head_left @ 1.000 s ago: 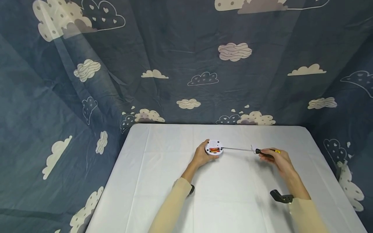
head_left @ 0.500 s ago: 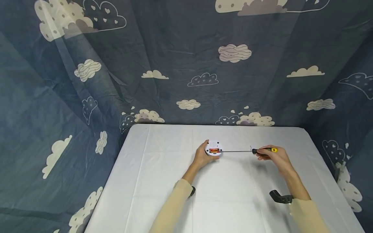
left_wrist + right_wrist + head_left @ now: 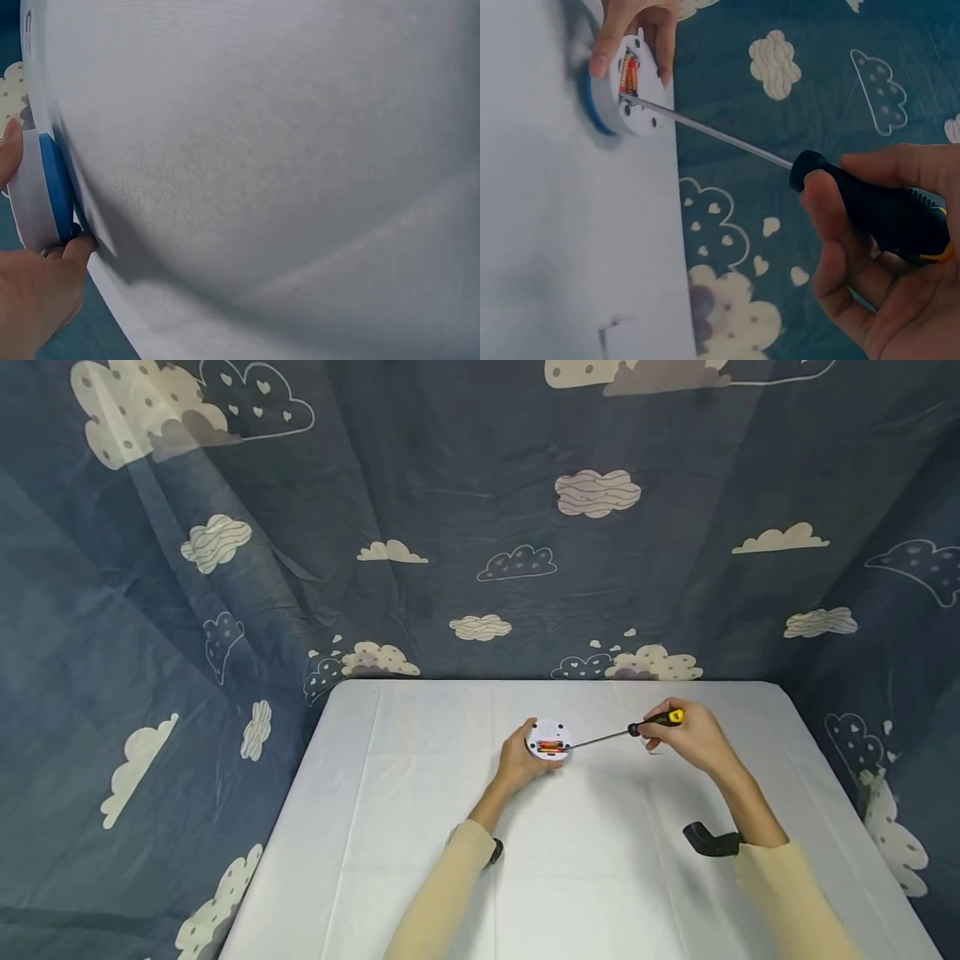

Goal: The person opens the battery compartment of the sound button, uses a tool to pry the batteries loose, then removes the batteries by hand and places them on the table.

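Observation:
My left hand grips a round white device by its side, its underside turned up. In the left wrist view the device shows a white wall and a blue band. Orange-red batteries lie in its uncovered compartment in the right wrist view. My right hand holds a screwdriver by its black and yellow handle. The long metal shaft slants down to the device, its tip right at the end of the battery compartment.
A white-covered table lies beneath both hands. Behind and beside it hangs a dark blue cloth with cloud prints. A black wrist mount sticks out from the right forearm.
My right hand has lifted and shifted left, so the screwdriver now tilts with its handle raised. Its tip has stayed near the compartment's right end. My left hand keeps its grip on the device.

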`<move>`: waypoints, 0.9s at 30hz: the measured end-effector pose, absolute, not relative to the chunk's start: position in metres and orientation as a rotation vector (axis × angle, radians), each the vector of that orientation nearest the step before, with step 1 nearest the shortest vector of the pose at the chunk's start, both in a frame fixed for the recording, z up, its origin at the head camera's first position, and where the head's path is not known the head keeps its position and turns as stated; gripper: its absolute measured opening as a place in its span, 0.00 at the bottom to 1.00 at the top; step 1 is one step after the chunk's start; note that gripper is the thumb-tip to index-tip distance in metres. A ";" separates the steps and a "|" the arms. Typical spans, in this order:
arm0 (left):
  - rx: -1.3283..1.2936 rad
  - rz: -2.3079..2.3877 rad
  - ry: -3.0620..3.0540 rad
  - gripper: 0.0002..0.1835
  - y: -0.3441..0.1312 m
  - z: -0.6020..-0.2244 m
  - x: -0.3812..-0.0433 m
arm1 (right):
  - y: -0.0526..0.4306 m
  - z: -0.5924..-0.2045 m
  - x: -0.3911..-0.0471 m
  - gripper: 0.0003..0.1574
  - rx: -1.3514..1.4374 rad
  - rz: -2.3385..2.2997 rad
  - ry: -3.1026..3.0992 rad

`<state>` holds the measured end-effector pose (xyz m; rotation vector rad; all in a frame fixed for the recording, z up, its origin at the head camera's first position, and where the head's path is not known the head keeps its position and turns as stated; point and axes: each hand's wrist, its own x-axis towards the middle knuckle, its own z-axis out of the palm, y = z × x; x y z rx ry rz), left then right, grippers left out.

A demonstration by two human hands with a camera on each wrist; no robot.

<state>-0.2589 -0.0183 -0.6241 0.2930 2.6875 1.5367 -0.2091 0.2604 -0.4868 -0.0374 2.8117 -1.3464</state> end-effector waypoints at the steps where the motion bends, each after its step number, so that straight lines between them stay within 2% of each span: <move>1: 0.293 1.537 2.689 0.54 -0.018 -0.624 -0.259 | 0.259 -0.484 -0.211 0.17 -0.063 -1.319 2.819; 9: 0.264 1.529 2.696 0.55 -0.018 -0.623 -0.261 | 0.266 -0.487 -0.223 0.18 -0.141 -1.330 2.751; 22: 0.255 1.472 2.734 0.54 -0.020 -0.622 -0.261 | 0.315 -0.558 -0.233 0.23 0.003 -1.905 2.339; 27: 0.260 1.480 2.713 0.55 -0.021 -0.624 -0.263 | 0.322 -0.577 -0.226 0.20 -0.022 -2.112 2.104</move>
